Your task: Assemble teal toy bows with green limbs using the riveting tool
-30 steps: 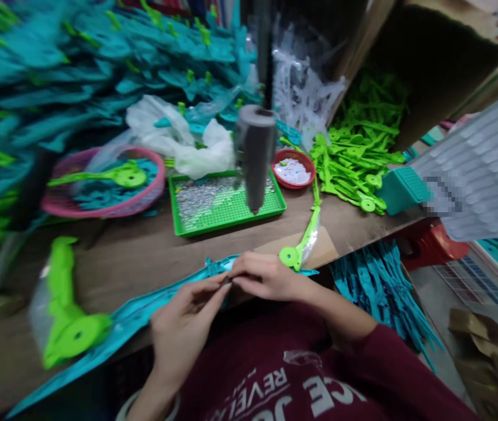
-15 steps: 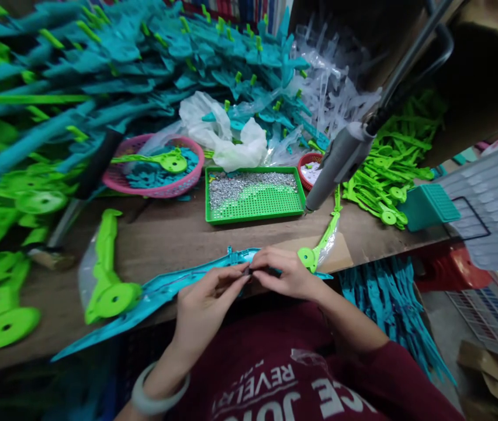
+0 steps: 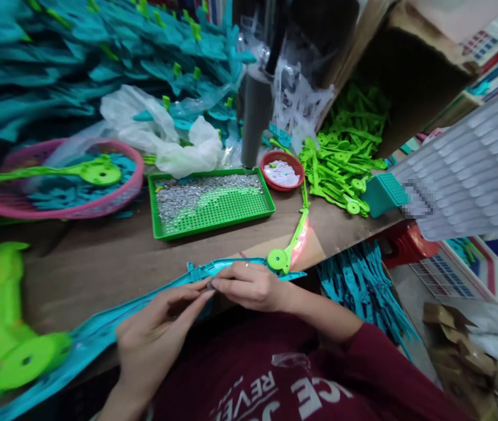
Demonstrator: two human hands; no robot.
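Observation:
A long teal plastic blade [image 3: 113,324] lies along the wooden table's [image 3: 113,263] near edge, running from lower left to the middle. My left hand [image 3: 155,336] and my right hand [image 3: 249,286] meet over it with fingertips pinched together on a tiny dark piece that is too small to name. Both hands rest at the blade's upper edge. A green plastic handle piece [image 3: 290,242] lies just right of my right hand.
A green tray [image 3: 211,202] with small silver parts sits mid-table. Behind it hangs a grey cylindrical tool [image 3: 255,120]. A pink basket [image 3: 62,184], a small red bowl [image 3: 282,171], heaps of teal parts [image 3: 78,64] and green parts [image 3: 345,158] crowd the back. A green piece [image 3: 12,339] lies left.
The view has swung from side to side, so the hanging tool and the table contents shift in the picture. My hands stay pinched together on the teal blade.

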